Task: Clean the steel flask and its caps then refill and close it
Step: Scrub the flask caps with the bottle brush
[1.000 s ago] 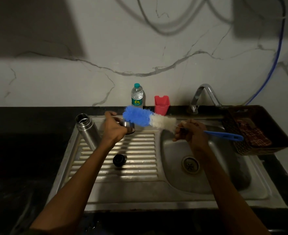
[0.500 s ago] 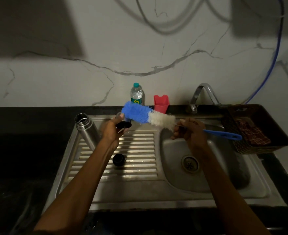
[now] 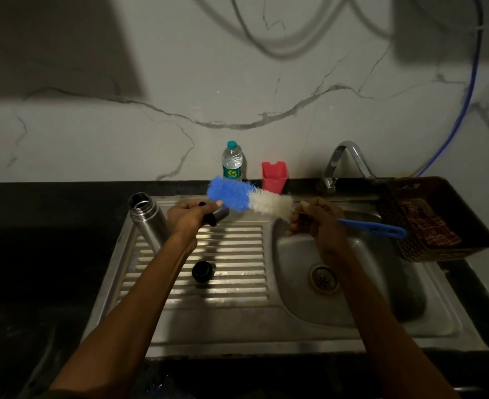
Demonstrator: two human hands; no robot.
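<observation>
Steel drainboard (image 3: 237, 306), open flask (image 3: 147, 218) (uncapped), basket (image 3: 479, 240) holding cloth (image 3: 427, 226)

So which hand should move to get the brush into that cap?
Probably the right hand: it grips the brush, whose blue end already sits beside the cap that the left hand holds over the drainboard.

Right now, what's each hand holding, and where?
Left hand grips the steel cap round its side. Right hand holds the bottle brush just behind the bristles.
</observation>
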